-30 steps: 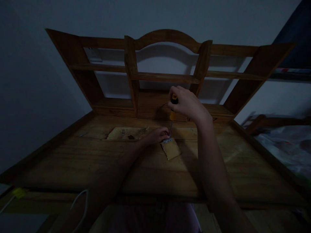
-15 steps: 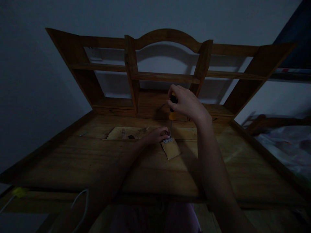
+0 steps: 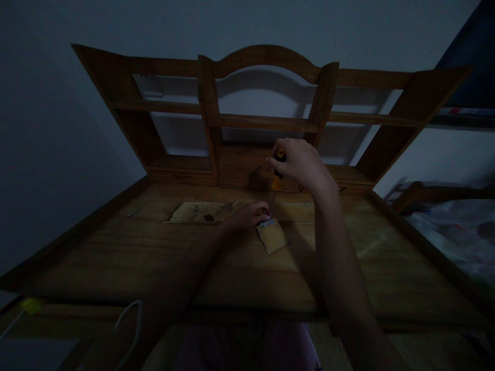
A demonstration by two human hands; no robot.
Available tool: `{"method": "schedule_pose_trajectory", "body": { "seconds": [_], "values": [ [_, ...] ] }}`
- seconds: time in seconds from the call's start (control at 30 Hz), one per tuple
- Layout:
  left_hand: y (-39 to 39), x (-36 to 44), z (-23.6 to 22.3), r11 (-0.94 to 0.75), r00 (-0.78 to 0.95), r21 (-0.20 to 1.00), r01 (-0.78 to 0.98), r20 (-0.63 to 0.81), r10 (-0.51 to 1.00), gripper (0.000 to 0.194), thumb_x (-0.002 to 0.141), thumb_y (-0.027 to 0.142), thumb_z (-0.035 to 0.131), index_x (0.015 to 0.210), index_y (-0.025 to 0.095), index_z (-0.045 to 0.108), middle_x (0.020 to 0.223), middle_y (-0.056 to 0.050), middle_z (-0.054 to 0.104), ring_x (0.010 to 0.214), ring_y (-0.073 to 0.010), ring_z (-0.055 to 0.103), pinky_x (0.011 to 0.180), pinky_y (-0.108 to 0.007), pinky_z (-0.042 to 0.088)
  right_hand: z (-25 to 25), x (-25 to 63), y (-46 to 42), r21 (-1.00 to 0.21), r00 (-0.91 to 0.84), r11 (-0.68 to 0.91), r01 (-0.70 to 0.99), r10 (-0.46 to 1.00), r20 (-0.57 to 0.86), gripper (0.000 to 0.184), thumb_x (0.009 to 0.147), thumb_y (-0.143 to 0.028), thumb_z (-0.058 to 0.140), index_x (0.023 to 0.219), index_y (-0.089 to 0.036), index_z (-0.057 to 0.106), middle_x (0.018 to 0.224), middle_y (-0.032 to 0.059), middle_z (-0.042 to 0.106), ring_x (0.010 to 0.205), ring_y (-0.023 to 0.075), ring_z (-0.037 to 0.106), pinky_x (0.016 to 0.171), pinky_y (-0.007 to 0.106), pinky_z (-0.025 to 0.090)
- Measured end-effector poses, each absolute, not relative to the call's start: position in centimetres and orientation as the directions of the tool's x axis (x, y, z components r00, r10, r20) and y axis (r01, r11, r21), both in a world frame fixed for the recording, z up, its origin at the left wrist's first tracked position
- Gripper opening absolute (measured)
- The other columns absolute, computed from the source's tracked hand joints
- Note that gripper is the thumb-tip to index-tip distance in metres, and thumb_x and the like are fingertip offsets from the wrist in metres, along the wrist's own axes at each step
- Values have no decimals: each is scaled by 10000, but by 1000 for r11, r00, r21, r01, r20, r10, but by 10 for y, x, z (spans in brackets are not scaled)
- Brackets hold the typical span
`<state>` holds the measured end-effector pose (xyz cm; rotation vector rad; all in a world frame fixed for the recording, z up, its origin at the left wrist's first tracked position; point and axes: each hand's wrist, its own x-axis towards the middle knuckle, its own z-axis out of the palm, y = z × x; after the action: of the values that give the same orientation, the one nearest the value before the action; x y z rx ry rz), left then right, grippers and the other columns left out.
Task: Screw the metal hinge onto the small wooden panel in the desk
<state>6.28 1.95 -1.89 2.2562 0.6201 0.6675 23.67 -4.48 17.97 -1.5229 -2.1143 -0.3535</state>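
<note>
My right hand (image 3: 301, 162) is closed around the yellow and black handle of a screwdriver (image 3: 279, 172). Its thin shaft points down to a small metal hinge (image 3: 266, 223), and the tip ends close to my left fingers. Beside the hinge, my left hand (image 3: 251, 214) rests low over the desk with its fingers pinched together; what they grip there is hidden. The hinge lies along the far edge of a small square wood piece (image 3: 273, 238) with a rough left edge. A long pale board strip (image 3: 193, 212), stained and worn, lies behind my left wrist.
A wooden shelf unit (image 3: 263, 121) rises at the back of the desk (image 3: 116, 257). A thin small metallic item (image 3: 133, 213) lies on the left. A white cable (image 3: 138, 324) loops at the front left, near a yellow object (image 3: 33, 305). The light is dim.
My right hand has shifted slightly right and down, with the screwdriver handle leaning a little further right. My left hand, the hinge and the wood piece stay in place.
</note>
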Motion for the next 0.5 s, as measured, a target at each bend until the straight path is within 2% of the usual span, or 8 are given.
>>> {"method": "schedule_pose_trajectory", "body": {
  "seconds": [0.1, 0.27, 0.4, 0.5],
  "values": [
    [19, 63, -18, -640, 744, 726, 252, 277, 608, 73, 923, 270, 660, 957, 212, 632, 968, -7, 711, 944, -173, 667, 871, -277, 516, 179, 238, -45, -99, -271, 375, 922, 804, 529, 189, 903, -300, 567, 1044, -207, 650, 1114, 118, 694, 1006, 317, 657, 876, 448, 471],
    [19, 63, -18, -649, 742, 715, 258, 284, 608, 72, 922, 268, 665, 953, 209, 638, 973, -12, 714, 939, -174, 670, 874, -280, 517, 178, 237, -46, -155, -285, 415, 896, 808, 516, 224, 888, -315, 588, 1091, -222, 602, 1136, 111, 665, 1036, 311, 633, 902, 450, 463],
    [22, 64, -22, -654, 748, 720, 232, 298, 593, 67, 918, 250, 664, 952, 199, 639, 968, -18, 713, 931, -174, 674, 863, -282, 521, 177, 236, -45, -109, -276, 387, 916, 801, 531, 217, 926, -350, 599, 1100, -219, 602, 1139, 115, 665, 1048, 313, 630, 896, 450, 465],
    [24, 64, -25, -663, 755, 716, 218, 306, 579, 73, 929, 265, 663, 961, 204, 641, 970, -14, 713, 936, -170, 675, 869, -281, 520, 176, 236, -43, -71, -284, 382, 922, 787, 547, 164, 916, -285, 584, 1064, -220, 615, 1151, 109, 649, 1022, 302, 636, 886, 447, 469]
  ]
}}
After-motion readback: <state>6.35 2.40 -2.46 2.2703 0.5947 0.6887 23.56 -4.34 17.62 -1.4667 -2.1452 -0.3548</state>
